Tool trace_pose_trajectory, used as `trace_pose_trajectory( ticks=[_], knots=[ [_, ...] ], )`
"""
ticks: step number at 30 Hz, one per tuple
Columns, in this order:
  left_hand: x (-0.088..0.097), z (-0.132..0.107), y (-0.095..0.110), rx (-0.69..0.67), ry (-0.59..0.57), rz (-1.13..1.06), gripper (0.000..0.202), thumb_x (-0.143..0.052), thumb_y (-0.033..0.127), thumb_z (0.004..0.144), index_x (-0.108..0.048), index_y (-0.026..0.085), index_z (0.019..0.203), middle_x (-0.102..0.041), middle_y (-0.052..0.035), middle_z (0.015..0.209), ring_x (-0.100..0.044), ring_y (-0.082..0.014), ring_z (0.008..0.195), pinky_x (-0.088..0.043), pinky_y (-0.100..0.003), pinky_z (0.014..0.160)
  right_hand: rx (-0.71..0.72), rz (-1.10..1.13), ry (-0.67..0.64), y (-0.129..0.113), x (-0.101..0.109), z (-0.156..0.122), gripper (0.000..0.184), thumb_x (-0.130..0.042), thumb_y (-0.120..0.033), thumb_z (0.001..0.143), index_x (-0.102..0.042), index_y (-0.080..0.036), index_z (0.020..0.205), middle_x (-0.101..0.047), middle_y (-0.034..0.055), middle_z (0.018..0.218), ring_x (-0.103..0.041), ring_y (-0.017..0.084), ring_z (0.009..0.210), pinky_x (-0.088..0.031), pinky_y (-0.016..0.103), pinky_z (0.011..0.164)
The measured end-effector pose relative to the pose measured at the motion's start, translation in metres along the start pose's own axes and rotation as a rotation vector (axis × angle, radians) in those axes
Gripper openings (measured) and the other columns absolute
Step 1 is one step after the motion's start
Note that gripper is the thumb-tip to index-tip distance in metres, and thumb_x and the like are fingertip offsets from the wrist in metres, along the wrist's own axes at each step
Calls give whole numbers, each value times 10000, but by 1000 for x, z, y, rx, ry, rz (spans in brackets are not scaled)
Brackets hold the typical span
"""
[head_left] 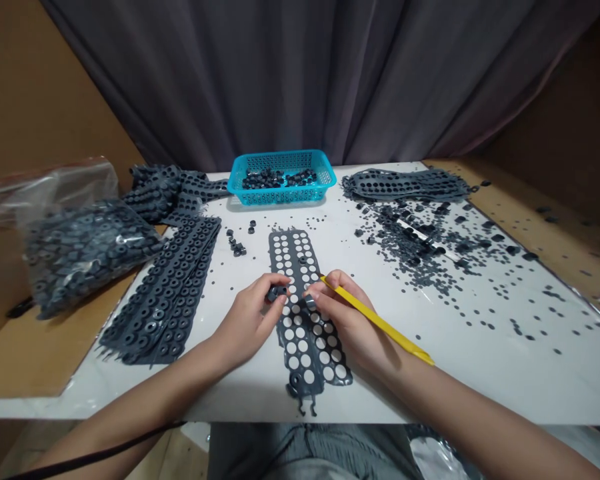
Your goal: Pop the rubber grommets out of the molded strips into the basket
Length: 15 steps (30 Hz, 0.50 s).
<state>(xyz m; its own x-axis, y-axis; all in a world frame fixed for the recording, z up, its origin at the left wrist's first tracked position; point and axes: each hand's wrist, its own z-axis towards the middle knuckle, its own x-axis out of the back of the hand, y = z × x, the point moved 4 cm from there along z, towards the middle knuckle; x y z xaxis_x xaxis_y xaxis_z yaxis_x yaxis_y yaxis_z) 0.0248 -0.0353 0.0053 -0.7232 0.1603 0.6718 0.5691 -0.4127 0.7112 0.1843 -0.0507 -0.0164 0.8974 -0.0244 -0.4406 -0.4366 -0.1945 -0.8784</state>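
The perforated black sheet [307,328] lies on the white table [240,395], partly hidden by both hands. The left hand [250,313] pinches a dark piece [276,292], its shape unclear; the right hand [350,310] grips a yellow tool [377,319], its tip obscured. Around them: a blue basket [283,197], scattered black discs [403,243], a clear bag [97,250] cut off leftward.

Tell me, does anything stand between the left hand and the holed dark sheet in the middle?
Nothing visible does: the left hand is right by the left edge of the holed dark sheet, with at least one small dark part at its fingertips.
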Motion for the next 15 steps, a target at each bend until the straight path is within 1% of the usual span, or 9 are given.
trace_pose_trajectory(
  ticks=[2,4,6,8,10,11,13,15],
  knots=[
    [3,5,-3,-13,28,54,188,-474,217,892,-540,177,1064,-648,-62,989,-605,-161,840,-469,-255,710,-15,-7,2,1,0,0,361,-705,-258,726,-347,-234,766,-596,-49,730,-510,141,696,-337,291,691],
    [12,14,-11,-16,91,130,188,-493,223,883,-544,170,1056,-645,-58,962,-603,-160,827,-460,-257,719,-29,-16,-5,2,-1,0,369,-704,-269,729,-339,-232,765,-595,-45,736,-501,139,689,-331,290,672],
    [25,26,-25,30,194,215,230,-537,240,859,-535,163,1076,-632,-45,904,-588,-152,753,-446,-258,701,-38,-36,-7,3,-1,1,367,-700,-273,735,-336,-232,763,-591,-42,737,-497,140,692,-327,292,665],
    [38,36,-42,106,277,279,348,-613,272,809,-514,153,1121,-614,-30,849,-558,-145,674,-430,-262,672,-46,-57,-1,4,-1,2,363,-695,-277,738,-336,-231,760,-593,-37,741,-499,143,701,-328,297,672],
    [46,43,-54,168,285,304,434,-659,300,767,-510,138,1141,-603,-25,816,-529,-142,627,-411,-265,647,-46,-63,6,5,-1,2,360,-692,-278,739,-335,-230,756,-602,-33,748,-508,147,711,-335,303,684],
    [47,44,-57,185,275,298,430,-656,311,767,-518,134,1134,-604,-26,809,-515,-139,609,-403,-266,639,-42,-61,6,5,0,3,358,-690,-278,740,-336,-231,757,-608,-32,754,-514,149,715,-341,305,689],
    [46,42,-53,205,254,237,352,-617,331,795,-549,141,1083,-615,-28,819,-480,-123,570,-387,-262,615,-27,-61,12,5,0,3,353,-689,-278,741,-340,-233,763,-620,-32,761,-524,150,713,-353,308,695],
    [38,35,-40,209,203,109,243,-585,336,815,-583,162,985,-623,-18,818,-462,-114,561,-379,-253,593,-6,-80,15,4,1,3,344,-686,-281,747,-346,-234,772,-635,-31,775,-535,149,712,-365,309,704]
  ],
)
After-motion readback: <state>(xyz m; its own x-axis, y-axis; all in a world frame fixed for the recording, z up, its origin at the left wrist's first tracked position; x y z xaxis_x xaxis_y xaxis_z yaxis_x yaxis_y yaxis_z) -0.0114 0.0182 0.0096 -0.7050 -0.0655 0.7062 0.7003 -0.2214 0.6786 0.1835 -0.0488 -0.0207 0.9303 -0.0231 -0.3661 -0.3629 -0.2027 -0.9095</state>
